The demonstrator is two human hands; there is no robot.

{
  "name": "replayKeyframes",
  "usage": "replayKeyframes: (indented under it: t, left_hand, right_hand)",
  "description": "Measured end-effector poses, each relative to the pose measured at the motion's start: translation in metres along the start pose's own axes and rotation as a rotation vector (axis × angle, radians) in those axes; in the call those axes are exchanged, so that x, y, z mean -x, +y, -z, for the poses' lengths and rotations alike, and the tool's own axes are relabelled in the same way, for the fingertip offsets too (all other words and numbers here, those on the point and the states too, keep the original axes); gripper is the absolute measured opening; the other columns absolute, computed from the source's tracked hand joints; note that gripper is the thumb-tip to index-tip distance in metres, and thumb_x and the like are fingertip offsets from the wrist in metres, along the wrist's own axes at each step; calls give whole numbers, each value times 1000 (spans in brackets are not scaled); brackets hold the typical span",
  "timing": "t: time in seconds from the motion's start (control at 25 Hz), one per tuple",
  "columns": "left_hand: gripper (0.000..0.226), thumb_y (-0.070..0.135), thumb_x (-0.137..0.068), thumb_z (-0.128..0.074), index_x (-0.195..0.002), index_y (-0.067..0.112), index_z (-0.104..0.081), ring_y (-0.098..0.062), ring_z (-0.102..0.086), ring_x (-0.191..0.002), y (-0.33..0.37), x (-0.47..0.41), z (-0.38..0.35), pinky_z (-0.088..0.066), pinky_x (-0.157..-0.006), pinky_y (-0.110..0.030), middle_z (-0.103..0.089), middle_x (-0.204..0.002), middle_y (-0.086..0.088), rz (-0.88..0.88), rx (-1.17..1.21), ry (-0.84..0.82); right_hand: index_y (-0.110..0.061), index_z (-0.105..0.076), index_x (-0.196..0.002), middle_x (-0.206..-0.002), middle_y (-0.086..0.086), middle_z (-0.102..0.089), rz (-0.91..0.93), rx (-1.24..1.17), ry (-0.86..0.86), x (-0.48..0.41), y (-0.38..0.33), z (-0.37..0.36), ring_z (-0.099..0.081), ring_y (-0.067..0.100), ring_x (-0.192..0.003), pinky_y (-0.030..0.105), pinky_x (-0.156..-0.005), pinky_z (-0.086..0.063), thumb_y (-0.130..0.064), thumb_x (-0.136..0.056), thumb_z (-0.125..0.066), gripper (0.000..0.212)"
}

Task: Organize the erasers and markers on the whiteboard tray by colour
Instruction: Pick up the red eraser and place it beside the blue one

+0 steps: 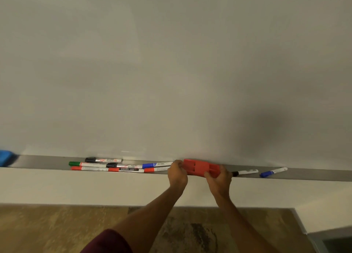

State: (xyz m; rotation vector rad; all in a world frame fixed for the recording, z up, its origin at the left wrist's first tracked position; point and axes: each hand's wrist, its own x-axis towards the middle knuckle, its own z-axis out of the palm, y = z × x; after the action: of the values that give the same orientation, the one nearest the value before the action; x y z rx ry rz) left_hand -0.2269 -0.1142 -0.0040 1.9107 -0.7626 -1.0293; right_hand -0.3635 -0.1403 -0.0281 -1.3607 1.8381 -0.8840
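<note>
Red eraser [202,168] on the grey whiteboard tray [43,161], about mid-frame, back edge against the foot of the whiteboard [171,72], long axis along the tray. Left hand [177,174] at the eraser's left end, fingers curled, fingertips touching or just beside that end; whether actually gripping, cannot tell. Right hand [219,178] closed over the eraser's right end, thumb on the front face, fingers wrapped behind, holding it. Both forearms reaching up from the bottom of the frame, dark red sleeve [106,243] at the left elbow. Left of the eraser, a cluster of markers lying lengthwise in the tray: black-capped marker [103,159] at the back; green-capped marker [86,164] in front of it, then a second black-capped marker [123,165] and a blue-capped marker [156,165] running toward the left hand; along the front lip three red-capped markers, leftmost [87,168], middle [125,169], rightmost [155,169], the last ending just beside the left hand. Right of the right hand, a slim black-capped marker [244,172], cap end near the knuckles, and further right, apart, a short blue-capped marker [273,172], tilted. Blue eraser [6,157] at the tray's far left, cut by the frame edge, blurred. Brown patterned floor [57,230] below.
</note>
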Motion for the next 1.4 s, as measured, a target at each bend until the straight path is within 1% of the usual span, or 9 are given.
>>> replayKeyframes:
  t: [0.12, 0.2, 0.28, 0.36, 0.52, 0.84, 0.96, 1.12, 1.4]
  left_hand:
    - [33, -4, -93, -42, -123, 5, -53, -23, -56, -106, -15, -9, 47, -49, -95, -35, -60, -119, -16, 16, 9, 66]
    - [33, -6, -91, -41, -119, 3, -56, -20, -56, -98, -27, -15, 82, -47, -89, -31, -62, -115, -16, 6, 5, 123]
    - [31, -7, -91, -41, -115, 2, -59, -20, -56, -96, -38, -22, 118, -45, -86, -29, -64, -113, -15, -3, -12, 169]
    - [32, -8, -90, -39, -112, 3, -60, -20, -56, -94, -48, -27, 154, -46, -87, -30, -65, -111, -15, 6, -10, 209]
    - [31, -7, -90, -41, -112, 2, -62, -29, -62, -101, -68, -39, 229, -49, -92, -37, -67, -110, -17, 23, -2, 300]
    - [39, -10, -85, -38, -110, 4, -64, -31, -62, -103, -107, -62, 351, -47, -90, -34, -68, -110, -16, 35, 18, 433]
    - [41, -10, -85, -38, -116, 4, -61, -31, -62, -105, -121, -70, 387, -49, -95, -38, -67, -113, -17, 41, 27, 449]
    - [44, -11, -86, -37, -122, 4, -58, -29, -61, -109, -136, -81, 435, -48, -99, -38, -65, -118, -16, 40, 32, 458]
    - [48, -10, -89, -36, -134, 1, -49, -29, -54, -122, -152, -106, 490, -41, -107, -39, -58, -132, -17, 47, 19, 389]
  right_hand:
    - [-8, -52, -120, -126, 16, -44, 18, -7, -71, 27, -17, -37, -51, 31, -112, 37, -92, -49, -20, -74, -78, 55]
    - [-8, -52, -121, -126, 16, -44, 31, -20, -98, 44, -31, -64, -52, 32, -114, 42, -97, -50, -21, -74, -78, 55]
    - [-8, -52, -123, -127, 17, -44, 41, -21, -119, 62, -47, -91, -51, 33, -116, 46, -100, -49, -22, -74, -78, 57]
    - [-8, -52, -122, -127, 17, -43, 65, -13, -139, 81, -64, -119, -51, 32, -115, 41, -100, -47, -22, -74, -79, 57]
    - [-9, -51, -121, -126, 16, -44, 107, -22, -201, 121, -99, -176, -53, 31, -112, 40, -96, -50, -23, -75, -78, 56]
    - [-6, -51, -123, -123, 17, -45, 156, -9, -304, 185, -154, -273, -54, 32, -111, 35, -94, -47, -21, -77, -76, 55]
    - [-4, -54, -117, -121, 17, -45, 175, -12, -329, 206, -173, -303, -54, 33, -110, 39, -98, -48, -16, -76, -76, 49]
    - [-7, -53, -120, -123, 14, -45, 184, -23, -415, 233, -195, -339, -56, 30, -109, 38, -97, -50, -17, -78, -74, 48]
    - [-13, -55, -115, -118, 11, -48, 170, -3, -529, 255, -224, -389, -58, 25, -103, 39, -95, -52, -21, -76, -75, 45]
